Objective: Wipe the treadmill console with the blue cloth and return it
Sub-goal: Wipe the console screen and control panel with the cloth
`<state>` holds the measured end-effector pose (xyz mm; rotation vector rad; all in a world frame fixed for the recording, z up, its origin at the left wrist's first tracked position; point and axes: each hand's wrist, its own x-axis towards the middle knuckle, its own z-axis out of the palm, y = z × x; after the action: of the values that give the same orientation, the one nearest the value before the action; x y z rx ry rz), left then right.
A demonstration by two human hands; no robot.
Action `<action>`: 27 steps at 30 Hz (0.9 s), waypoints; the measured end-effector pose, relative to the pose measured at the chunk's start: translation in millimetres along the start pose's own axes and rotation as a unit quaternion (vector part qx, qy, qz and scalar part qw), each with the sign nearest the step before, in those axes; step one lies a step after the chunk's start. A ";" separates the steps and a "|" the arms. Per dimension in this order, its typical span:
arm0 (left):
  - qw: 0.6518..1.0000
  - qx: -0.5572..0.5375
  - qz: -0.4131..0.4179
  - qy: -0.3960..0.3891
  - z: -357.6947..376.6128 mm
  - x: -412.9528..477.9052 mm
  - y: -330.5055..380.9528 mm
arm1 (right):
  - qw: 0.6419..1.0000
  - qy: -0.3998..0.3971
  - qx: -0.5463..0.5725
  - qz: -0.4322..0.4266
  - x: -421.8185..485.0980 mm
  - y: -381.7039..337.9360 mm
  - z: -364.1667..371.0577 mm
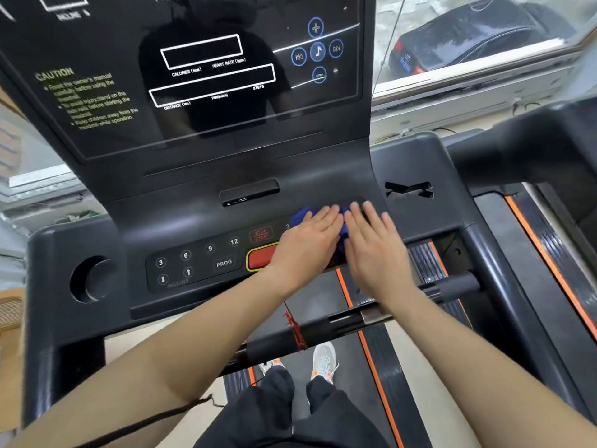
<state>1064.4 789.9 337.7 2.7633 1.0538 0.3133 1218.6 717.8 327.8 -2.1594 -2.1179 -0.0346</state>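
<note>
The black treadmill console [200, 176] fills the middle of the head view, with a glossy display panel above and a button strip below. A blue cloth [302, 215] lies on the right part of the button strip. Both palms press flat on it. My left hand [307, 240] covers its left side, beside the red stop button [260, 257]. My right hand [374, 244] covers its right side, fingers stretched forward. Only a blue edge at the left fingertips and a strip between the hands show.
A round cup holder [92, 279] sits at the console's left end. A black handlebar [355, 318] with a red cord crosses below my wrists. The right arm rail [517, 150] rises at the right. My feet stand on the belt [381, 367]. A window shows a parked car.
</note>
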 end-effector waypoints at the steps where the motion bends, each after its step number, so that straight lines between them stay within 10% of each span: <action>1: 1.000 -0.002 0.006 -0.020 2.0 18.5 6.8 | 0.999 -0.010 -0.003 0.035 9.0 11.8 -4.1; 12: 0.997 -0.015 0.046 -0.054 -8.5 -26.2 -9.5 | 0.997 -0.054 0.032 0.054 -25.5 -41.0 1.5; 22: 0.969 -0.041 -0.244 0.016 -58.3 -141.0 -100.3 | 0.954 -0.107 0.078 -0.267 70.6 -156.1 -1.3; 27: 0.931 0.000 -0.358 0.064 -63.2 -202.2 -102.1 | 0.953 -0.103 0.078 -0.274 47.2 -238.3 8.6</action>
<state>836.0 734.4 347.9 2.1642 1.9770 0.3764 981.4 769.4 339.8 -1.4870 -2.6680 0.3109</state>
